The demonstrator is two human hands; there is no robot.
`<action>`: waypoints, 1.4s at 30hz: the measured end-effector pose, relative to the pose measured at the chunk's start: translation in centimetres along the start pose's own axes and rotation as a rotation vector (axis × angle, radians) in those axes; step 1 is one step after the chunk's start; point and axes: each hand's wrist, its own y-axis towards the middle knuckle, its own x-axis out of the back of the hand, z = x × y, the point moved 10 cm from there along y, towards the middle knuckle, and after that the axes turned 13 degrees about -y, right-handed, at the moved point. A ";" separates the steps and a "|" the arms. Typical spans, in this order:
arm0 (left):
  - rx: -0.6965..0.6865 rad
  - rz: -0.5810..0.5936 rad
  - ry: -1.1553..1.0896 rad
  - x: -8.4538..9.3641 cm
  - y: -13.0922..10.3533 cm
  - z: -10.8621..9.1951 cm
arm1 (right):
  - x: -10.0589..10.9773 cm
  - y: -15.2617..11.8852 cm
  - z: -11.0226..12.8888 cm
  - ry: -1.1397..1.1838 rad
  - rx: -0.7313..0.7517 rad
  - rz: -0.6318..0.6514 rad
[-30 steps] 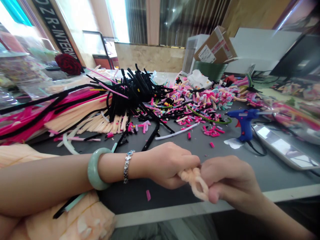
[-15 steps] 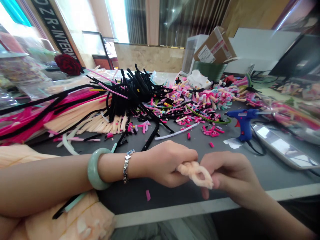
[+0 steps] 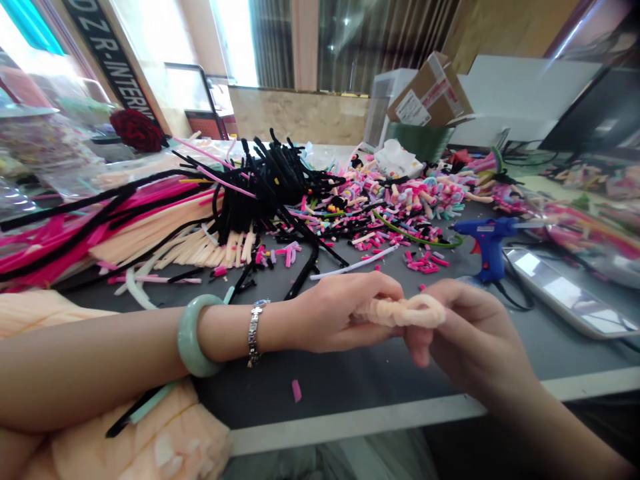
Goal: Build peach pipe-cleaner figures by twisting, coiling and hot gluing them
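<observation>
Between my two hands is a peach-coloured twisted pipe cleaner (image 3: 393, 312), held above the near part of the dark table. My left hand (image 3: 345, 313), with a green bangle (image 3: 193, 337) and a silver bracelet (image 3: 255, 333) on its wrist, is closed around the coiled left end. That end is partly hidden inside the fingers. At the right, the piece ends in a loop, which my right hand (image 3: 467, 327) pinches between thumb and fingers. A small pink scrap (image 3: 297, 391) lies on the table below my left wrist.
Black pipe cleaners (image 3: 280, 173) are heaped behind my hands, with peach strips (image 3: 150, 230) to the left. Many small pink pieces (image 3: 425, 261) are scattered about. A blue glue gun (image 3: 487, 247) stands at the right beside a shiny flat tray-like object (image 3: 570, 290).
Both hands have risen slightly with the peach piece, my right hand more. Its loop has turned from slanting downward to nearly level and looks narrower.
</observation>
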 end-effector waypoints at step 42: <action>0.491 0.056 -0.307 -1.6 -0.9 3.6 | 2.0 -0.9 2.0 -0.502 0.116 -0.303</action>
